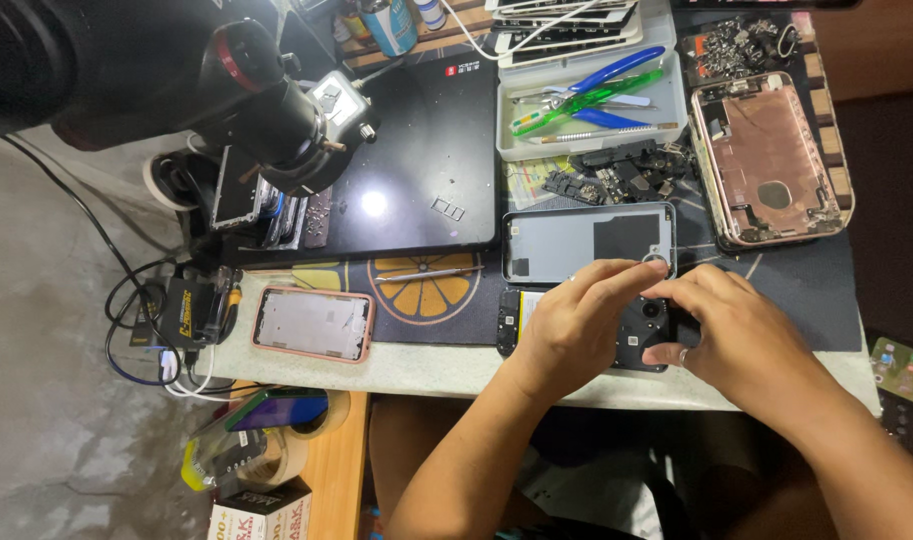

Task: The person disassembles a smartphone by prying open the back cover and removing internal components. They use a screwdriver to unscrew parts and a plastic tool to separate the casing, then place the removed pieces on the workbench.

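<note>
At lower centre of the frame both hands, left hand (577, 325) and right hand (732, 335), pinch the opened black phone (645, 335), its grey back cover (589, 243) already off and lying just above.

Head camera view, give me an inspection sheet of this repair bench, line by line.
Surface: pale bench top under a dark mat with an orange-slice print.
Job's things: opened black phone under both hands; grey back cover just behind it.
Clutter: pink-rimmed phone frame, rose-gold phone housing, tray of blue and green pliers, loose small parts, tape rolls.
Grippers: left hand and right hand rest on the phone, fingers together over its camera end.
Cables: black wires hang off the left edge.
Surroundings: microscope, grey floor.
</note>
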